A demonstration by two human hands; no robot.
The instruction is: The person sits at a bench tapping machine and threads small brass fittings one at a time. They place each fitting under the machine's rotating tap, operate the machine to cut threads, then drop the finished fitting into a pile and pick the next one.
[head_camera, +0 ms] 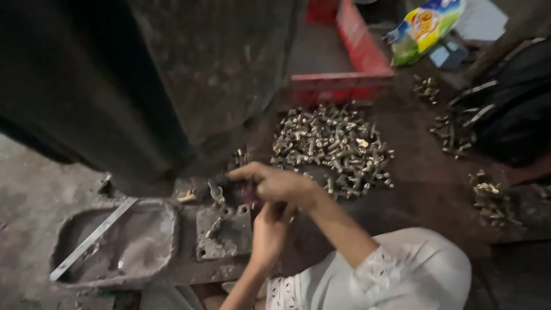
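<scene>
Right hand (275, 182) is stretched over a grimy grey metal block (225, 232), fingers pinched narrowly on something dark; what is held cannot be told. Left hand (270, 229) is raised beneath it, fingers curled, its grip hidden. A small brass bolt (187, 197) is seen lying beside the block. Just behind, a heap of shiny brass bolts (333, 149) is spread on the dirty floor, before a red plastic crate (359, 51).

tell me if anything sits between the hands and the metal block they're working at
Nothing visible does. The right hand reaches onto the metal block and the left hand is at its edge; the bolt pile lies behind.
</scene>
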